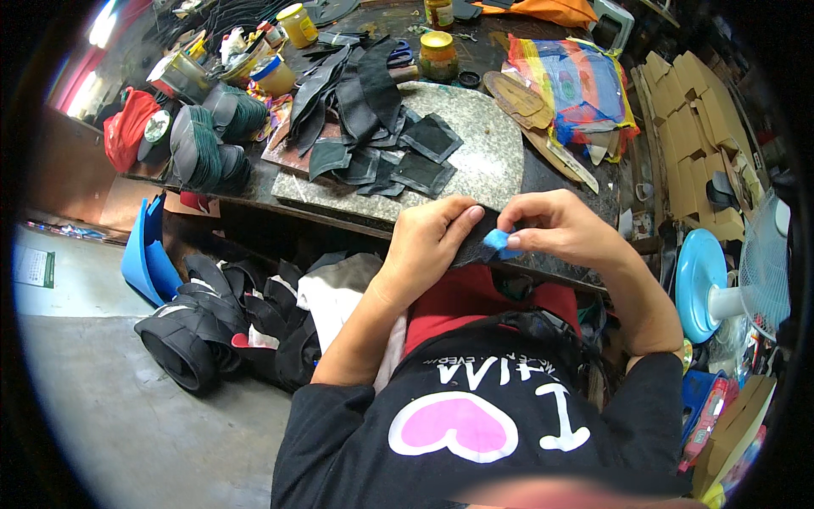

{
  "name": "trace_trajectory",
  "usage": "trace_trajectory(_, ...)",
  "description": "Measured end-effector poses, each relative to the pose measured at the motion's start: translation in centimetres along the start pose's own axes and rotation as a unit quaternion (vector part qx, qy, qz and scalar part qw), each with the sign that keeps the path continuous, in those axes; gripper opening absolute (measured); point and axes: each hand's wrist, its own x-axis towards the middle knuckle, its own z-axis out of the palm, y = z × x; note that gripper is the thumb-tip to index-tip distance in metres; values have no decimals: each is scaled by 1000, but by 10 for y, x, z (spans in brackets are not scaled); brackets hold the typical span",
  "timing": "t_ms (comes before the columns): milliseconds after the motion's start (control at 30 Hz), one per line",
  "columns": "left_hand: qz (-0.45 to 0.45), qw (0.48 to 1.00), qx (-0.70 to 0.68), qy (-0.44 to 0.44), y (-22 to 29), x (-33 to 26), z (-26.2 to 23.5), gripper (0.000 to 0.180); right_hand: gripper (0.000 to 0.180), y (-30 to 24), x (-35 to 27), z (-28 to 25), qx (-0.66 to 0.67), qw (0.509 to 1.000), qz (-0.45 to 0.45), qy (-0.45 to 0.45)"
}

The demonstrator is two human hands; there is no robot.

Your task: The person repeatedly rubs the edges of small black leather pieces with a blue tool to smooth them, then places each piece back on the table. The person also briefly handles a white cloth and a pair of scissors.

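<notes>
Flat black textured piece (475, 248), left hand (432, 233) gripping it under thumb; small blue scrap (498, 241) at piece's right edge, right hand (555, 227) pinching scrap.

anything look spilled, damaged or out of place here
Nothing looks clearly spilled or damaged. The untidiest spot is the pile of black pieces, partly over the speckled slab, overlapping at different angles. The blue scrap in the right hand looks ragged, though that may be normal.

Black piece (476, 241), blue scrap (498, 241), speckled grey slab (490, 136), yellow-lidded jar (437, 59)
</notes>
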Motion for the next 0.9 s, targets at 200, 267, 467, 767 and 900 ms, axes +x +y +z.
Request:
trace_trajectory(200,197,941,118,250,21,-5,4,17,18,8,0,3,147,986,-25,68)
trace_trajectory(267,269,959,-34,82,29,-25,4,14,17,10,-1,5,164,976,-71,122)
trace_trajectory(467,-115,877,-446,-137,8,-22,41,65,16,10,-10,13,162,969,-123,137)
trace_trajectory(767,-97,881,-448,120,-8,-10,33,14,15,29,-9,21,108,992,-43,58)
trace_trajectory(900,-126,832,-537,56,-16,-8,24,17,18,33,0,0,12,981,-87,174)
